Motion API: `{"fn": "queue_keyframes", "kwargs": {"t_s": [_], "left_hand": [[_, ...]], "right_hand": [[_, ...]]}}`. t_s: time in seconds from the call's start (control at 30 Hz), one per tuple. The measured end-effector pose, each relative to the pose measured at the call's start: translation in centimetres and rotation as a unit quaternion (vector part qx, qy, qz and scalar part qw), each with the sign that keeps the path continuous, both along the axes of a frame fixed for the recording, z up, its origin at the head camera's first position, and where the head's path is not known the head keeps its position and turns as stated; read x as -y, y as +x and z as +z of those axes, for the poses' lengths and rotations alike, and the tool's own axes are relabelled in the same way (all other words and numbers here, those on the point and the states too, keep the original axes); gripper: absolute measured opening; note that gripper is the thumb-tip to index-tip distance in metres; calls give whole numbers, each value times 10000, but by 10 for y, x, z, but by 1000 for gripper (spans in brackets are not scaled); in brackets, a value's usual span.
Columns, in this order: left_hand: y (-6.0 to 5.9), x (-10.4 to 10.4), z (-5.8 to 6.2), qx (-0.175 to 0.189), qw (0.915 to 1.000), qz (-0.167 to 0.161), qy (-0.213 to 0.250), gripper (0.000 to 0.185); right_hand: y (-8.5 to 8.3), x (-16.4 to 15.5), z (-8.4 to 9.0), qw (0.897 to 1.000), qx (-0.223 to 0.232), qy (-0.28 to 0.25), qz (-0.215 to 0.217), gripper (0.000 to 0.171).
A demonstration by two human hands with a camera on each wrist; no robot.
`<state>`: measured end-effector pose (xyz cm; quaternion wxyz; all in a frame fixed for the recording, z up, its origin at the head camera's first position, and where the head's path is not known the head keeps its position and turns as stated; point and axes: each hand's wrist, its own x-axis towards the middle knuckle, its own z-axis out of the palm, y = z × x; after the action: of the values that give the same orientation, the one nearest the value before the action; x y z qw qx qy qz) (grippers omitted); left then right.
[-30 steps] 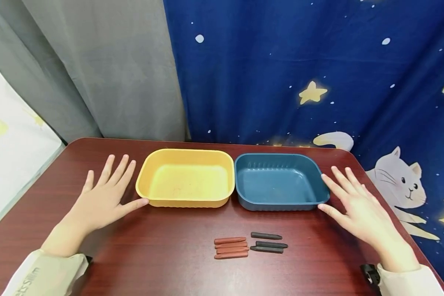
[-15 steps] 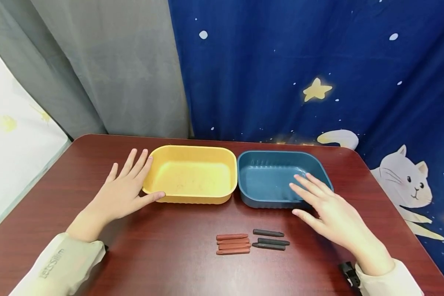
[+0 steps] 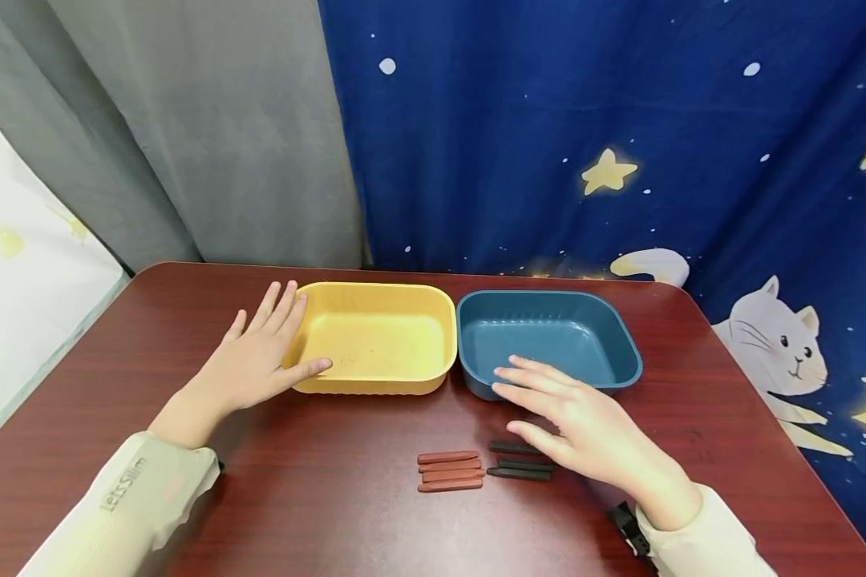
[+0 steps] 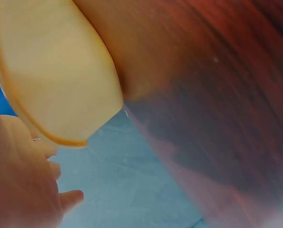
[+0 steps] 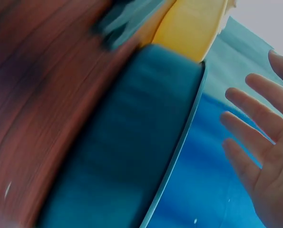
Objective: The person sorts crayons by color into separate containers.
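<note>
Black crayons: we see them lying on the surface, partly under our right hand, just right of the brown crayons.
Right hand: fingers spread and straight, holding nothing, hovering above the black crayons before the blue tray.
Left hand: flat, fingers straight, touching the yellow tray at its left side.
Trays: side by side, touching.

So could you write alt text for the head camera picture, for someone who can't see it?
A person's right hand, fingers spread, hovers over black crayons on a dark red table, beside a row of brown crayons. The left hand rests flat against a yellow tub, with a blue tub next to it.
</note>
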<state>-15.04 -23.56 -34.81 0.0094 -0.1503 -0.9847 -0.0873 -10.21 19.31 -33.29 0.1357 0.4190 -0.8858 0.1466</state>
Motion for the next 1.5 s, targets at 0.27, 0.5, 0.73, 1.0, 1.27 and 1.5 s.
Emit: {"fn": "queue_keyframes", "kwargs": {"t_s": [0.27,0.5,0.73,1.0,1.27,1.5], "left_hand": [[-5,-1,-1,330,9994,26,86,106],[-8,-2,-3,521,9985,4,137,107],[-10,0,-8,627,9972,-85,402,111],[-13,-1,-7,574,9974,-135,417,114],[-14,-2,-7,417,9983,-237,333,112],[-11,-1,-9,358,9988,-190,292,112]], "right_hand": [[-2,30,-4,9941,780,183,734,36],[-7,50,-8,9819,1544,728,826,29],[-14,63,-13,9689,1949,1252,868,22],[-19,71,-17,9607,2133,1589,798,12],[-20,76,-21,9549,2457,1595,489,6],[-21,78,-22,9527,2627,1437,512,14]]}}
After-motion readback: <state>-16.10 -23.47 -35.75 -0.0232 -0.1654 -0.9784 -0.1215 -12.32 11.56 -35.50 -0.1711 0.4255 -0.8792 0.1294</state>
